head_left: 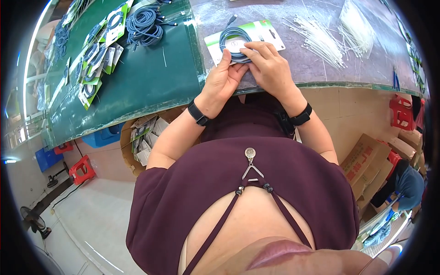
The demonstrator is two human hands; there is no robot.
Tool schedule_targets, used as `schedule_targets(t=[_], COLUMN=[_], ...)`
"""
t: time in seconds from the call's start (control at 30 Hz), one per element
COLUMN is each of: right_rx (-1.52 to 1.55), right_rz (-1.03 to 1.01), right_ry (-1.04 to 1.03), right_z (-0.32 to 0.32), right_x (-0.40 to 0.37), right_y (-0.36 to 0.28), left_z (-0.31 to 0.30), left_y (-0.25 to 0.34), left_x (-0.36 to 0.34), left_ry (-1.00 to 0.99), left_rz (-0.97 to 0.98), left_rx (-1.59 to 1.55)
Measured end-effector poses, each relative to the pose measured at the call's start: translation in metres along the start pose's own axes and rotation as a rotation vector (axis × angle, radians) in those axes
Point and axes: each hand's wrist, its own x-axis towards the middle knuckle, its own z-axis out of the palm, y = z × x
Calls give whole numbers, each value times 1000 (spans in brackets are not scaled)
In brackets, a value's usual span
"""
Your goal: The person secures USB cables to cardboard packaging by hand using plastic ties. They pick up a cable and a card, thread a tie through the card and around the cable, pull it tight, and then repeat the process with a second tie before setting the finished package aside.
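A coiled blue-grey cable (235,31) lies against a green and white backing card (263,30) at the table's front edge, one connector sticking out at the top. My left hand (222,87) grips the lower left of the coil and card, its thumb on top. From the right, my right hand (270,66) presses thumb and fingers together at the coil's lower right side. Whether a small tie sits between those fingertips is hidden. Loose white cable ties (321,41) are spread on the table right of the card.
More cable ties fill a clear bag (357,30) at the back right. On the green mat (151,87) lie a heap of coiled cables (144,27) and several carded cables (94,62). Below the table stands a carton of cards (149,133); a person (408,185) is at the right.
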Motion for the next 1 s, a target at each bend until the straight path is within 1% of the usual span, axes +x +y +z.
schedule_targets(t=[0.1, 0.27, 0.37, 0.53, 0.67, 0.77, 0.8, 0.9, 0.93, 1.0], right_rx=[65, 54, -17, 96, 135, 186, 184, 307, 306, 233], right_rz=[88, 140, -34, -68, -147, -181, -182, -125, -121, 31], right_ry=[-68, -107, -119, -116, -186, -325, -322, -201, -203, 17], right_z=[-10, -8, -14, -10, -12, -18, -19, -20, -17, -5], right_x=[-1, -6, 1, 1, 2, 1, 3, 3, 5, 12], right_y=[-7, 8, 16, 23, 19, 22, 21, 17, 16, 18], left_z=[-9, 4, 4, 3, 4, 7, 6, 2, 1, 6], left_y=[-5, -4, 0, -7, -9, -7, -6, -8, -10, -12], left_x=[0, -6, -9, -13, -18, -22, -22, -24, -25, -28], left_ry=[-31, -41, -17, -49, -51, -36, -39, -34, -33, -17], left_rz=[13, 38, 45, 97, 134, 120, 120, 142, 138, 158], left_rx=[70, 94, 123, 149, 182, 291, 293, 348, 347, 404])
